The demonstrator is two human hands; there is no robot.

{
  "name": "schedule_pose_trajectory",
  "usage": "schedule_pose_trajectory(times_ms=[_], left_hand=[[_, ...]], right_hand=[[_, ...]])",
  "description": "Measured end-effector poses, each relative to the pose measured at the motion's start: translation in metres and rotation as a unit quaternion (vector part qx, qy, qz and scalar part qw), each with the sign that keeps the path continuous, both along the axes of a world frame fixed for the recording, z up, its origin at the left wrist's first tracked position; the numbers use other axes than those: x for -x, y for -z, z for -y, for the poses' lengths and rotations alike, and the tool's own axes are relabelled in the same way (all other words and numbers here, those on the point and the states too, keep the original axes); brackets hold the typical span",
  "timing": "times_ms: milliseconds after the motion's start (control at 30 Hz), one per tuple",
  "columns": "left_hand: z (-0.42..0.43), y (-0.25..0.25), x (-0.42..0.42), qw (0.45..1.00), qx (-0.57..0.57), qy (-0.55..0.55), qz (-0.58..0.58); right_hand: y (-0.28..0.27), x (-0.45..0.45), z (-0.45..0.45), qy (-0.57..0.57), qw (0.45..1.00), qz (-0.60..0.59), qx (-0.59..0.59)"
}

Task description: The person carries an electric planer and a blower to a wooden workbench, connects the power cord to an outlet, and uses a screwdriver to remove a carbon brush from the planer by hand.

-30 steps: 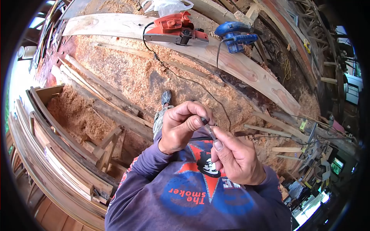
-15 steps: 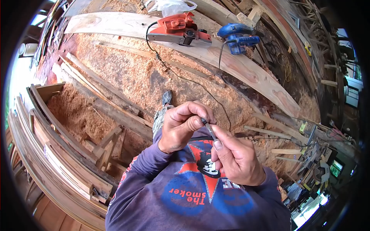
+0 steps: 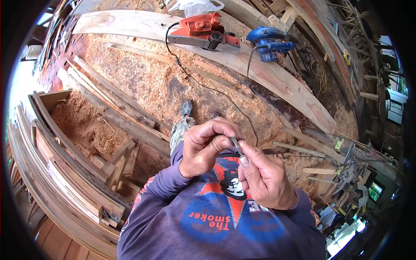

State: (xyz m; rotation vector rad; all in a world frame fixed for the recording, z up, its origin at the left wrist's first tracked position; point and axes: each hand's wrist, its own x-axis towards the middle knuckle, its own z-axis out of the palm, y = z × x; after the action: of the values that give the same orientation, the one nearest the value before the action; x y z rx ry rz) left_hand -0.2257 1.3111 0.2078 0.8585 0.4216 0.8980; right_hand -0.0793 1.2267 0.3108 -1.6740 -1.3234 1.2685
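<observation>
My left hand [image 3: 208,146] and my right hand [image 3: 268,177] are close together in front of my shirt. Between them is a small, slim, dark grey piece [image 3: 236,146], perhaps metal; its kind is too small to make out. The thumb and forefinger of my right hand pinch its lower end. At the upper end, my left thumb and forefinger close around the tip and partly hide it.
A long plank [image 3: 277,82] carries a red electric planer [image 3: 200,29] and a blue power tool [image 3: 269,43]. A black cord [image 3: 208,85] runs over the shavings-covered floor [image 3: 143,78]. A wooden bin of shavings [image 3: 89,123] and stacked boards [image 3: 65,182] stand at the left.
My left fingertips have shifted slightly on the slim piece, covering more of its dark upper end. My right hand keeps its pinch, and the view has moved only a little.
</observation>
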Motion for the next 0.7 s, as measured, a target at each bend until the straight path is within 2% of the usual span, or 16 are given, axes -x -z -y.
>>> schedule_pose_trajectory(times_ms=[67,133,267,400,500,567,700], left_hand=[[0.001,0.001,-0.002,1.000,0.029,0.011,0.006],[0.002,0.001,-0.005,0.982,0.158,0.028,0.096],[0.000,0.001,-0.007,0.975,0.180,0.051,0.121],[0.000,0.011,-0.005,0.971,0.166,0.073,0.157],[0.001,0.011,-0.004,0.982,0.133,0.049,0.125],[0.000,0.011,-0.004,0.996,0.044,0.011,0.080],[0.002,0.005,-0.003,0.999,0.031,-0.015,0.031]], right_hand=[[0.000,0.000,0.000,-0.001,1.000,-0.007,0.004],[-0.001,-0.001,0.000,-0.002,1.000,-0.016,0.007],[-0.005,-0.001,-0.003,-0.007,1.000,-0.006,0.005],[-0.003,-0.001,-0.002,-0.013,1.000,0.005,0.000],[-0.003,-0.001,-0.003,-0.022,1.000,0.019,0.004],[-0.003,-0.001,-0.003,-0.027,0.999,0.032,-0.001],[-0.002,0.000,-0.005,-0.033,0.998,0.050,-0.019]])
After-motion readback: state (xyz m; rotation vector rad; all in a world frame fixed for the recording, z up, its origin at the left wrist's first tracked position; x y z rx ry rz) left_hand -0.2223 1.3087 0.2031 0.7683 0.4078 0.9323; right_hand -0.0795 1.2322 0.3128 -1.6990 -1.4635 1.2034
